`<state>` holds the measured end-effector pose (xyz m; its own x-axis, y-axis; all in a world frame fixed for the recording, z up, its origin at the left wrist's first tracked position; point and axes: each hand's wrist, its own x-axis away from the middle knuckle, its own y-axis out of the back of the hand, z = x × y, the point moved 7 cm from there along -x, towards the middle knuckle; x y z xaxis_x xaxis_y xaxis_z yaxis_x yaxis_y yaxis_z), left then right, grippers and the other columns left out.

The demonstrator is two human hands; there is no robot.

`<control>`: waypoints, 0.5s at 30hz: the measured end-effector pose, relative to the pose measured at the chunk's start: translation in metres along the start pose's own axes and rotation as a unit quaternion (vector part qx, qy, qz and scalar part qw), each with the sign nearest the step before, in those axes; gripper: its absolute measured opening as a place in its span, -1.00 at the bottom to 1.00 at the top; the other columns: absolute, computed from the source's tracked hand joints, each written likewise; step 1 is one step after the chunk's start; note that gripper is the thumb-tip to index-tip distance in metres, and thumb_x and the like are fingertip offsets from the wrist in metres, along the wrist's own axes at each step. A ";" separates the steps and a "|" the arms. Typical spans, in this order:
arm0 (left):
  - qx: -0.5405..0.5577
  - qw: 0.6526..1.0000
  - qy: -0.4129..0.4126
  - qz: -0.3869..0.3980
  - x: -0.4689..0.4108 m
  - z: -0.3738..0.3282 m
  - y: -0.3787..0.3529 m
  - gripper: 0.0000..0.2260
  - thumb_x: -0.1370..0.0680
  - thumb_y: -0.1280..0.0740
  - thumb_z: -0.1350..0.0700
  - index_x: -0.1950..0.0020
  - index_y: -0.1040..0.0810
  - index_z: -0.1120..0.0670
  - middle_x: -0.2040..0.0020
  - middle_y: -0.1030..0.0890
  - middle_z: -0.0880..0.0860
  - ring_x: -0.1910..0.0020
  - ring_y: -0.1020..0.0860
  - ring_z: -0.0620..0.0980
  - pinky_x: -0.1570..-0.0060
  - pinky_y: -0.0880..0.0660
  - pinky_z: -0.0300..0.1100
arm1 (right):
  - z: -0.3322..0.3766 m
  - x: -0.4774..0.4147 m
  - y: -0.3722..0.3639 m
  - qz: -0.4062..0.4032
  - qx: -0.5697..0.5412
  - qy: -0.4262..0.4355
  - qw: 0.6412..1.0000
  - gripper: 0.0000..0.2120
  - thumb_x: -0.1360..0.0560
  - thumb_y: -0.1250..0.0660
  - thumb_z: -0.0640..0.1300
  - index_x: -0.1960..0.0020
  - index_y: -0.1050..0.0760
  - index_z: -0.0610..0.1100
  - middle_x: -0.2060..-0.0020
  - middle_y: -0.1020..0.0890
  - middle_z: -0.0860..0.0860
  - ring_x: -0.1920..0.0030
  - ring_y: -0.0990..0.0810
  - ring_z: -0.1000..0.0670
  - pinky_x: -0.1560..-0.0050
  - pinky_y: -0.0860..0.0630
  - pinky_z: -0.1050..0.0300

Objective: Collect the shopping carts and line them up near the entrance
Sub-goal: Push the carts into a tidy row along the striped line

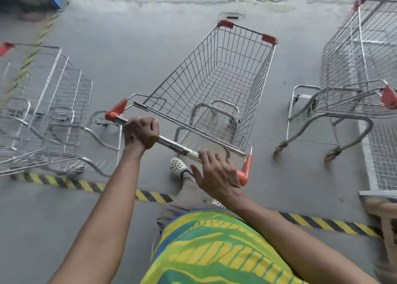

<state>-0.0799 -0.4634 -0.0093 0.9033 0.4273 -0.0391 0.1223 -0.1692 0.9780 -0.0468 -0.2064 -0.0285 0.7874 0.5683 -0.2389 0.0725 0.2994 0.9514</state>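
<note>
My cart (pixel 217 77) is dull metal wire; its handle (pixel 171 145) glossy chrome, with matt orange plastic ends (pixel 116 111); floor (pixel 129 58) rough concrete.

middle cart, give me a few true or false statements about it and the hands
1. The left hand grips the handle of the middle cart. True.
2. Its basket holds groceries. False: nothing lies in it.
3. Other carts stand on both sides of it, a left cart and a right cart. True.
4. The handle's end caps are blue. False: they are orange-red.
</note>
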 end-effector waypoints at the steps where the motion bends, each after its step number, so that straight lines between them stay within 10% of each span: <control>1: 0.007 1.000 0.012 -0.006 0.008 0.007 0.004 -0.62 -0.56 -0.11 -0.01 0.29 -0.56 0.16 0.31 -0.61 0.29 0.25 -0.57 0.30 0.17 -0.47 0.01 | 0.008 -0.002 -0.001 0.001 -0.001 0.017 1.000 -0.64 -0.57 -0.31 0.19 -0.18 -0.54 -0.06 0.12 -0.60 0.00 0.19 -0.59 -0.10 0.32 -0.48 0.00; 15: 0.058 0.982 0.154 -0.093 0.044 0.024 0.003 -0.62 -0.53 -0.23 -0.04 0.35 -0.62 0.16 0.44 -0.59 0.16 0.43 -0.55 0.16 0.25 -0.29 -0.14 | -0.022 -0.087 -0.026 0.031 0.014 -0.003 0.999 -0.84 -0.48 -0.39 -0.01 0.23 -0.51 -0.03 0.39 -0.62 0.03 0.39 -0.62 -0.09 0.25 -0.32 0.11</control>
<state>-0.0301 -0.4667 -0.0132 0.6961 0.7056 -0.1329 0.3347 -0.1550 0.9295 -0.1306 -0.2473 -0.0367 0.7951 0.5799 -0.1773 0.0401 0.2415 0.9696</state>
